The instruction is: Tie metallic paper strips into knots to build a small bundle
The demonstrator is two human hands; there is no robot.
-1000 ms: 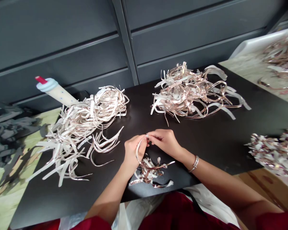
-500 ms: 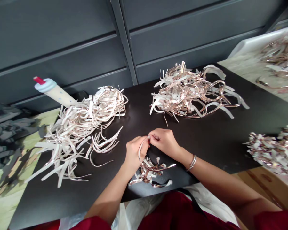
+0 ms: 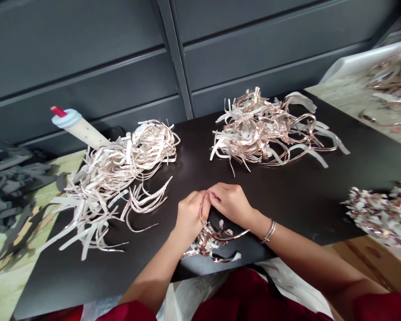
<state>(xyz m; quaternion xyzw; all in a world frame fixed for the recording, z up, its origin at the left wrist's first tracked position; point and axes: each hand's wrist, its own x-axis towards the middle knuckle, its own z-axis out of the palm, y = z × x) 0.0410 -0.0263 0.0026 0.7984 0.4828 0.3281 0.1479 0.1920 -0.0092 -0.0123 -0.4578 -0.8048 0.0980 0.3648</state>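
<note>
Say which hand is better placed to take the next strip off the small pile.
Left, probably: the left hand sits right over the small pile; the right hand lies further aside. Both are at one strip.

You have thin, curled strips of paper (image 3: pixel 263 129) with a shiny rose-metallic foil face and a matt white back. Beneath them lies a smooth black tabletop (image 3: pixel 297 196) with a soft gloss, backed by panels (image 3: pixel 87 58) of matt grey painted metal. Your bangle (image 3: pixel 270 231) is polished silver-coloured metal, your clothing (image 3: pixel 250 294) matt red cloth, and the bottle (image 3: pixel 80 129) smooth plastic.
</note>
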